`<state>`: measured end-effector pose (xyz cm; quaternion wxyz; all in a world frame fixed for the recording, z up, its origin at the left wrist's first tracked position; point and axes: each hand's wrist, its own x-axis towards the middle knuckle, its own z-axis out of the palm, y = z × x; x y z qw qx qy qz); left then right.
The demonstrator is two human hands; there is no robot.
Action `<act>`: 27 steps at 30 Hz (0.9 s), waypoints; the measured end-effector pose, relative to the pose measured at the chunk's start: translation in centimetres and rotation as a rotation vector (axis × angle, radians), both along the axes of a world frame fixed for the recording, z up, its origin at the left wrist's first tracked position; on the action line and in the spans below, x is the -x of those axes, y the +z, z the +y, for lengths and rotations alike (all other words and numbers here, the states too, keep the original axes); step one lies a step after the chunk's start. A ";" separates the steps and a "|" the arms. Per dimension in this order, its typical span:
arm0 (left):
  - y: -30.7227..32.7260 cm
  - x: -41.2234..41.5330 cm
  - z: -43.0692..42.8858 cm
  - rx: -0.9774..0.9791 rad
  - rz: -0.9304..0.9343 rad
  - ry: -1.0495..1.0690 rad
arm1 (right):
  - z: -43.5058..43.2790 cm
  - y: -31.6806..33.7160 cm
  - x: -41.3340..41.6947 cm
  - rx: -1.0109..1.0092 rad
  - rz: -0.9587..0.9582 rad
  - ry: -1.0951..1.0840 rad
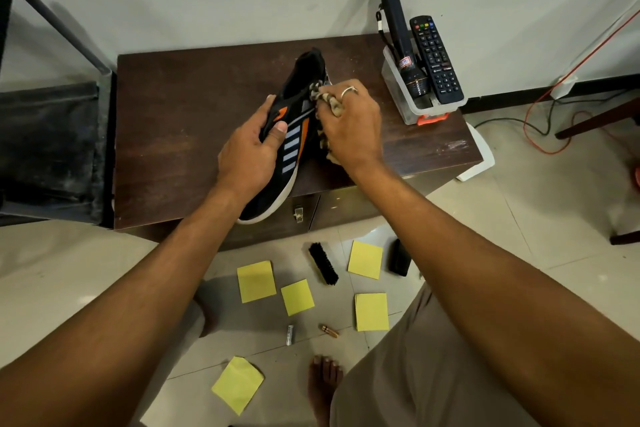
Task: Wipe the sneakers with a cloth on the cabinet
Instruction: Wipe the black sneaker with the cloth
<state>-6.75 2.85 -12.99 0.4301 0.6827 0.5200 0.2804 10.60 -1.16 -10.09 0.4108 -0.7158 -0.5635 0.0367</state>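
Observation:
A black sneaker with grey stripes, orange patches and a white sole lies tilted on its side on the dark wooden cabinet. My left hand grips its upper, thumb across the side and fingers curled over the collar. My right hand, with a ring on one finger, holds a bunched tan patterned cloth against the sneaker's right side. Only one sneaker is in view.
A clear plastic box at the cabinet's right back corner holds a black torch and a remote. On the floor lie a shoe brush, yellow sticky notes, two batteries and cables at right. A dark frame stands left.

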 end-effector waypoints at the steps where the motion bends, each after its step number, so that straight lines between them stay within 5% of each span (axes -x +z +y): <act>1: 0.0 0.0 0.1 -0.003 -0.001 0.003 | 0.3 0.0 0.4 -0.013 0.027 -0.030; 7: 0.1 0.0 -0.1 -0.014 0.018 -0.008 | -2.1 -0.1 1.5 0.075 0.036 0.254; 10: 0.1 0.1 -0.1 -0.018 0.020 -0.013 | -2.0 0.5 0.5 0.118 -0.118 0.363; 17: 0.2 -0.1 0.0 -0.014 0.042 0.001 | 1.3 0.3 -0.5 0.016 -0.149 0.006; 23: -0.2 0.0 -0.1 -0.056 0.085 -0.006 | 0.7 0.2 0.3 -0.089 -0.154 0.003; 27: -0.2 -0.2 -0.1 -0.061 0.107 -0.020 | 1.0 1.0 1.2 0.078 -0.222 0.080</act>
